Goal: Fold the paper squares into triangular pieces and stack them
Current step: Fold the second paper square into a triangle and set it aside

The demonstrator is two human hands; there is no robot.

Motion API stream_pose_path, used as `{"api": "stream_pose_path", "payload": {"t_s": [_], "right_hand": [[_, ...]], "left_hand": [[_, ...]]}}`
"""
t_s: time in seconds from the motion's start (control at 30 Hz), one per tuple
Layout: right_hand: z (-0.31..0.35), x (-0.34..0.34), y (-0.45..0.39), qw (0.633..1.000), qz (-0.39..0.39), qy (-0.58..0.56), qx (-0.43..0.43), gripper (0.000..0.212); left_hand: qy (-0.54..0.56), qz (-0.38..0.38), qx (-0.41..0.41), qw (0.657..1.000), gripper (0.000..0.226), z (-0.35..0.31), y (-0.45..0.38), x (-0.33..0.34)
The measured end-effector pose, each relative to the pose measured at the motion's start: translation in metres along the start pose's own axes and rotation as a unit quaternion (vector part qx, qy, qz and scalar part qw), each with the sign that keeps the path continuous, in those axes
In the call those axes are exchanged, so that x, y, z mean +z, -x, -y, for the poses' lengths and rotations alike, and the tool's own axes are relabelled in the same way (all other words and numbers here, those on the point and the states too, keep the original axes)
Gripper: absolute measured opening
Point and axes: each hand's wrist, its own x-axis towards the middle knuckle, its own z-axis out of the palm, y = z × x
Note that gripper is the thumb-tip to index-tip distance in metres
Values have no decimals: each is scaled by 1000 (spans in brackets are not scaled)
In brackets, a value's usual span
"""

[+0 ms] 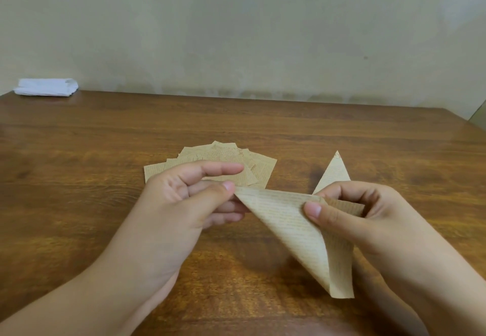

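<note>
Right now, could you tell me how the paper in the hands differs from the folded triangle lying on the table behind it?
The held paper is off the table, pinched by the left hand at one corner and the right hand at another; the triangle lies flat on the table, untouched. The held paper is loosely doubled over, its layers apart; the triangle looks pressed flat. Both are tan paper with printed lines.

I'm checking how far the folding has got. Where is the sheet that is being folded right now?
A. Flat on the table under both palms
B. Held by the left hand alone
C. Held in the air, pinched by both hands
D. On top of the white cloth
C: the folded sheet hangs above the table, the left hand pinching one corner and the right hand the other.
</note>
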Motion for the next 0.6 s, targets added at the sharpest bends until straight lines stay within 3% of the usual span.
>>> {"api": "stream_pose_path", "payload": {"t_s": [0.2,0.37,0.6], "right_hand": [[1,1,0,1000,-2,-5,3,17],[5,1,2,1000,-12,-26,4,12],[5,2,2,999,-20,-45,-6,12]], "left_hand": [[-6,-8,5,1000,24,0,0,1],[13,30,29,999,26,-2,0,0],[22,12,36,999,26,-2,-2,-2]]}}
